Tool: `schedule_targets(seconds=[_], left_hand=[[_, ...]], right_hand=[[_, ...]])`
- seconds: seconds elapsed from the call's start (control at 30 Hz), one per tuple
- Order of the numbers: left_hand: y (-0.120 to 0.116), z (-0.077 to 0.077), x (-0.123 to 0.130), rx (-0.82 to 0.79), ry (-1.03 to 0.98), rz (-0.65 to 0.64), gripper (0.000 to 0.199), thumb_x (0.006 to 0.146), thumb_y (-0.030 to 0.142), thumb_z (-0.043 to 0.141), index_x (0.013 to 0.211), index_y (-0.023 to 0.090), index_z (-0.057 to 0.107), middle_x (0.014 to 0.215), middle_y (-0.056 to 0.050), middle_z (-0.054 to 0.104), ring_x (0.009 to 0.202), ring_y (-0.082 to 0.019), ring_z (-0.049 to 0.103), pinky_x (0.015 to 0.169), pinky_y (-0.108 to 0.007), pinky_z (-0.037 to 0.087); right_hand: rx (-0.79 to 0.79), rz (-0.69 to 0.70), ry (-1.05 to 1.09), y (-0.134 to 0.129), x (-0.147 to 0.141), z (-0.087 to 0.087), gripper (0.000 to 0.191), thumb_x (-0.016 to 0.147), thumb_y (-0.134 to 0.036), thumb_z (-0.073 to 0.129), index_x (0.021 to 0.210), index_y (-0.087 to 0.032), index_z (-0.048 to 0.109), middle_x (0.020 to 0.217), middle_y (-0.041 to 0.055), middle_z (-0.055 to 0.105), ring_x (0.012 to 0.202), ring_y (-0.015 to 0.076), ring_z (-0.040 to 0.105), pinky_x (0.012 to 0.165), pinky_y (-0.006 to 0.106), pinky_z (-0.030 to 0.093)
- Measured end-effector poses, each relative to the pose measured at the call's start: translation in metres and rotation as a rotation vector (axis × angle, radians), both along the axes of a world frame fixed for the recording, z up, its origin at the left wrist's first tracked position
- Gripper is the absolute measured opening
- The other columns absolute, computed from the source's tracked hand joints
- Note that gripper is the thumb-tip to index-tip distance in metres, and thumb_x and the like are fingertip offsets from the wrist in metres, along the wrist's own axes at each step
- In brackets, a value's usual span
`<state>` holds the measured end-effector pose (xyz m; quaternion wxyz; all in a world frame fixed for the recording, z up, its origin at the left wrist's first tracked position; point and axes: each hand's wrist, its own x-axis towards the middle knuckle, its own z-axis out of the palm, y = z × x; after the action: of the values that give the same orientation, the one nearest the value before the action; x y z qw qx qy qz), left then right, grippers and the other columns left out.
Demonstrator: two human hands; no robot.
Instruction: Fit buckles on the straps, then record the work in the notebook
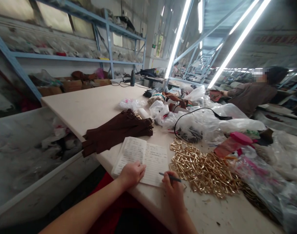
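A notebook [154,162] lies spread on the table near its front edge, with handwriting on both pages. My left hand [132,174] rests on the lower part of the notebook by the fold, its fingers lying on the paper and holding nothing. In my right hand [174,190] is a dark pen [171,177], its tip over the right page. Just right of the notebook spreads a heap of gold-coloured rectangular metal buckles [206,170]. Behind the left page lies a stack of dark brown strips [114,130] with metal pieces at one end.
Clear plastic bags [199,120] crowd the table [72,100] at the back right. A pink-lidded container [233,144] lies beyond the buckles. To the left stands a large white bin [41,185] with plastic inside. A co-worker [254,94] is at the right; shelving [65,58] lines the wall.
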<state>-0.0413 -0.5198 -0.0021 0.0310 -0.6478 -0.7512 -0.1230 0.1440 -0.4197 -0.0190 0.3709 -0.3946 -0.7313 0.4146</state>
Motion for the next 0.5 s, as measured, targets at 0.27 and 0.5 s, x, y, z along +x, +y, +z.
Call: schedule_targets(seconds=[0.27,0.5], left_hand=[[0.008,-0.010,-0.016,-0.008,-0.014,-0.021,0.025,0.089,0.028,0.037,0.092,0.021,0.061,0.073,-0.004,0.056,0.060,-0.016,0.051,0.055,-0.026,0.039],[0.012,-0.016,-0.025,-0.020,-0.042,-0.033,0.025,0.089,0.028,0.036,0.096,0.021,0.060,0.072,-0.003,0.056,0.059,-0.018,0.052,0.051,-0.028,0.037]], right_hand=[[-0.008,-0.051,-0.029,0.000,-0.010,-0.008,0.022,0.082,-0.040,0.049,0.082,-0.019,0.055,0.064,0.0012,0.060,0.059,0.0163,0.059,0.055,0.027,0.049],[0.153,0.001,-0.077,-0.001,-0.042,0.006,0.013,0.081,-0.033,0.052,0.082,-0.020,0.057,0.067,0.0012,0.062,0.061,0.0152,0.060,0.058,0.027,0.050]])
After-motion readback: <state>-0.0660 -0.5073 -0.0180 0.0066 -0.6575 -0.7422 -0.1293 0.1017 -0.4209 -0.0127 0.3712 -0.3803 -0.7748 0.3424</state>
